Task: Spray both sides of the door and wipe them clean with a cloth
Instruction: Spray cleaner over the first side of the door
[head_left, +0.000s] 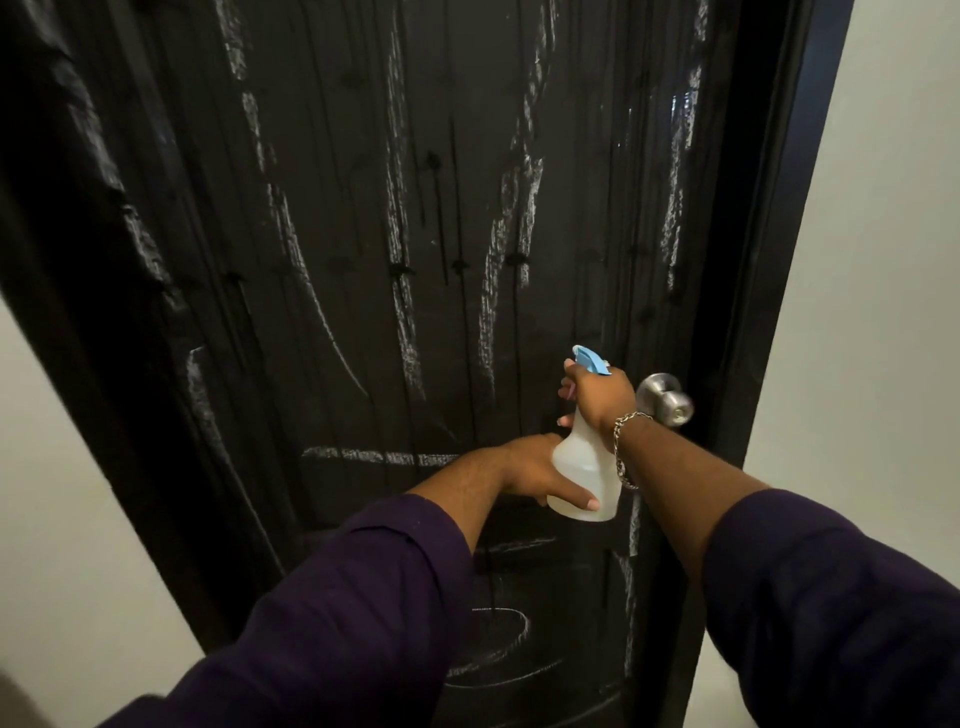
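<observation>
Door (415, 234) face is wide open above and left of both hands: flat black panel, white streaks, nothing sticking out. Only protrusion: metal knob (666, 399) at the right edge, just beside the right hand (597, 397). Tight gap between that wrist and the knob. Spray bottle (584, 467) fills the space in front of the door's lower right; left hand (540, 475) holds its base, so both forearms converge there and block the middle low zone. Dark frame (769, 260) closes off the right side; pale wall (893, 260) beyond it. Lower door below the bottle is free.
</observation>
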